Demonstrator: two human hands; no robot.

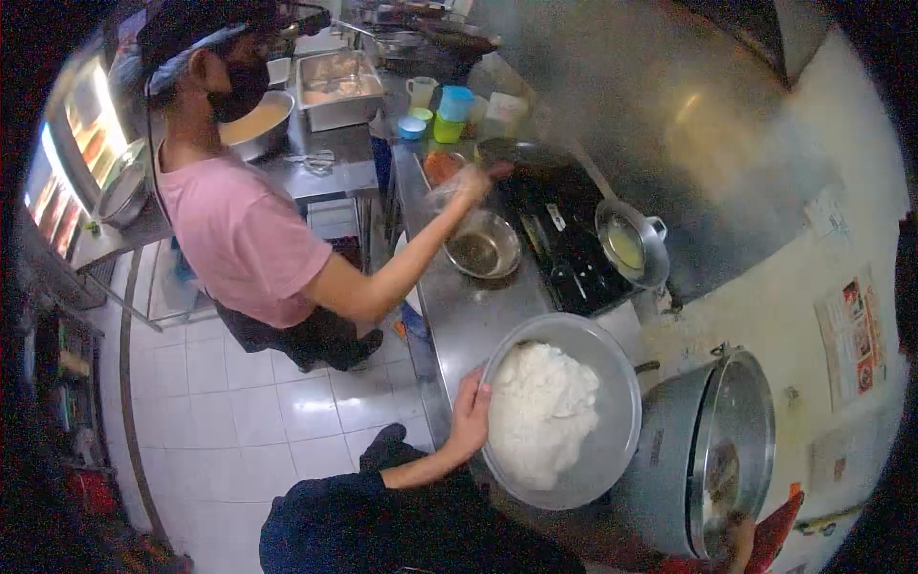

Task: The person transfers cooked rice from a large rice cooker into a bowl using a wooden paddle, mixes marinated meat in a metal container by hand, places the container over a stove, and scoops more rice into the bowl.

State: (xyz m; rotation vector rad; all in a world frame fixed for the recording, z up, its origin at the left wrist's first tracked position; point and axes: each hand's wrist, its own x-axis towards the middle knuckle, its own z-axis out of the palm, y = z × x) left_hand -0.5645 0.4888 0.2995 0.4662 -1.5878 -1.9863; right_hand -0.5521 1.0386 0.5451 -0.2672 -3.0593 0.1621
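My left hand is closed on the rim of a translucent plastic bowl, with the fingers over its left edge. A white fluffy mass that looks like cooked rice fills much of the bowl, heaped to the left. To the right is a large grey metal pot, its round mouth facing me, with some whitish and brownish residue inside. My right hand is at the pot's lower rim, partly cut off and blurred, so its fingers do not show clearly. Beside it lies something red, perhaps a cloth.
A co-worker in a pink shirt stands at the left, one arm reaching over the steel counter. A metal bowl, a black stove and a pan with yellowish liquid are ahead. Steam hangs over the stove.
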